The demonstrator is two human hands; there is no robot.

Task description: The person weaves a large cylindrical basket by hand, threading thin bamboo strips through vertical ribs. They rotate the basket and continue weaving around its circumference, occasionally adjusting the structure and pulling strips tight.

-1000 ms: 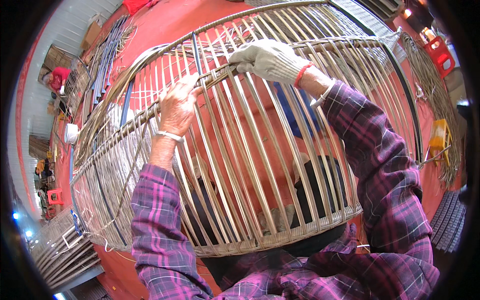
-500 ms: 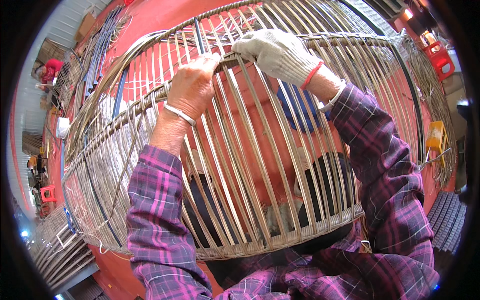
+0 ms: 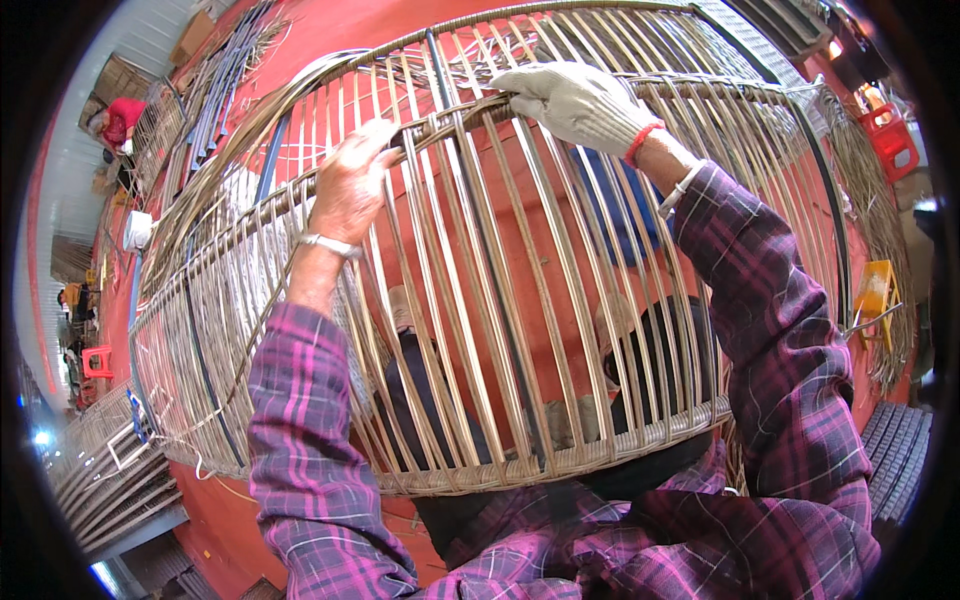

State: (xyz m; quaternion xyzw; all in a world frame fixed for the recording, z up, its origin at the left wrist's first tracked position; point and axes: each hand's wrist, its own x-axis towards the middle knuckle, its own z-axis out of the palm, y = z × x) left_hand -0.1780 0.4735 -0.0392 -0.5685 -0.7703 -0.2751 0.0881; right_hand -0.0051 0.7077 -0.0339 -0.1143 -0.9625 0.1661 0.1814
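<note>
A large curved wicker frame (image 3: 600, 445), made of many thin brownish strips, lies across my lap. A woven cross band (image 3: 455, 122) binds its strips midway up. My bare left hand (image 3: 350, 185), with a pale band at the wrist, closes over the left part of this cross band; its fingertips are partly hidden behind it. To the right, my right hand (image 3: 580, 105) wears a white knitted glove with a red cuff. Its fingers lie over the band with the thumb beneath, pressed onto it. A dark flat rib (image 3: 490, 245) runs down between my hands.
Loose wicker strands (image 3: 215, 200) arch along the left side of the frame. A blue object (image 3: 615, 205) shows through the strips. At the right stand a red plastic stool (image 3: 890, 145) and a yellow stool (image 3: 876, 300). Another person (image 3: 122, 122) crouches at far left.
My hands have moved apart, the left one leftward and slightly down, the right one rightward. More of the woven band shows between them. The frame has shifted slightly in view.
</note>
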